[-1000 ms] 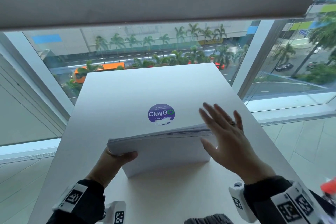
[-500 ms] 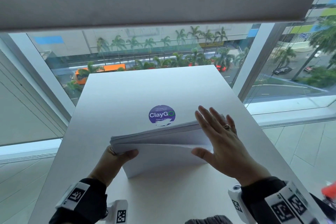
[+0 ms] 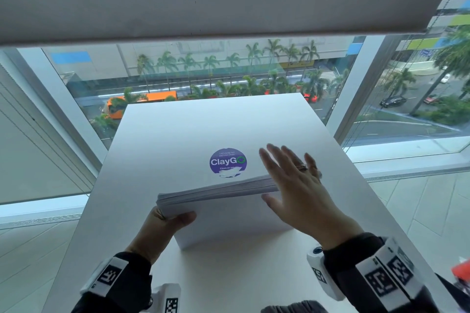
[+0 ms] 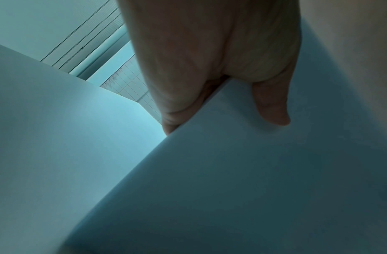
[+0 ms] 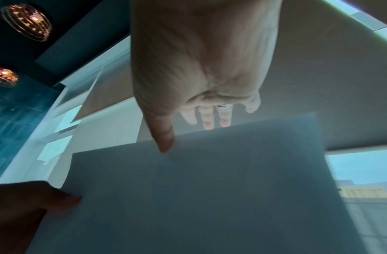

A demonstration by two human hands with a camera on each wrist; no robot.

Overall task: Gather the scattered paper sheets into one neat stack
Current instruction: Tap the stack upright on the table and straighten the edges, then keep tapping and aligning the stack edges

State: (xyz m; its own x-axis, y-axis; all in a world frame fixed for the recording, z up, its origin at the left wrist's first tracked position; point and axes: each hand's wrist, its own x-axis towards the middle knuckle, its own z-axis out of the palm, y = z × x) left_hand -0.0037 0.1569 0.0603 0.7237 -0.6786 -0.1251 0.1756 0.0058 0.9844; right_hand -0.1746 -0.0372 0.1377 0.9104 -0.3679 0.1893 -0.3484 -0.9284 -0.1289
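Paper stack point(image 3: 223, 208) stood on 1 long edge on the white table point(image 3: 178, 134), tilted toward the person, likely for squaring the edges. Left hand point(image 3: 162, 226) clamped on the stack's left corner, thumb in front. Right hand point(image 3: 297, 190) spread flat with straight fingers at the right end, gripping nothing. No containers visible.

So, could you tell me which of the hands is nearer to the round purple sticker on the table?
Right. The right hand hovers just beside the sticker, fingers spread; the left hand grips the paper stack farther toward the person.
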